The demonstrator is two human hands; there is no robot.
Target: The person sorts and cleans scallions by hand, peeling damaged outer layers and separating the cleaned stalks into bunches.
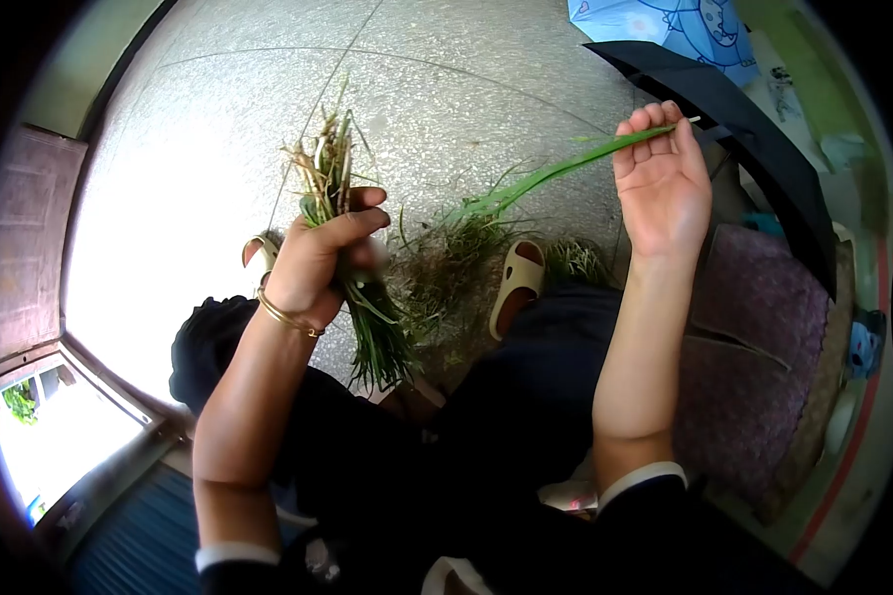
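My left hand [316, 253] is wrapped round a bunch of chives [379, 342]. Its pale root ends, with dry brown bits, stick up above the fist, and the dark green leaves hang below. On the right, my right hand [665, 188] is raised palm up, its fingertips and thumb pinching a few long chive stalks [556, 171] near their white end. The stalks' leaves trail left and down over the floor. Between my feet lies a loose heap of green and brown trimmings [451, 273]. A smaller pile of chives [577, 260] is beside my right foot.
Tan slippers [518, 288] are on my feet on the speckled floor [417, 109]. Close behind my right hand is an opened black umbrella [764, 149], with a blue patterned umbrella [665, 30] beyond it. A purplish cushioned surface [754, 367] lies right; a wooden door [30, 228] stands left.
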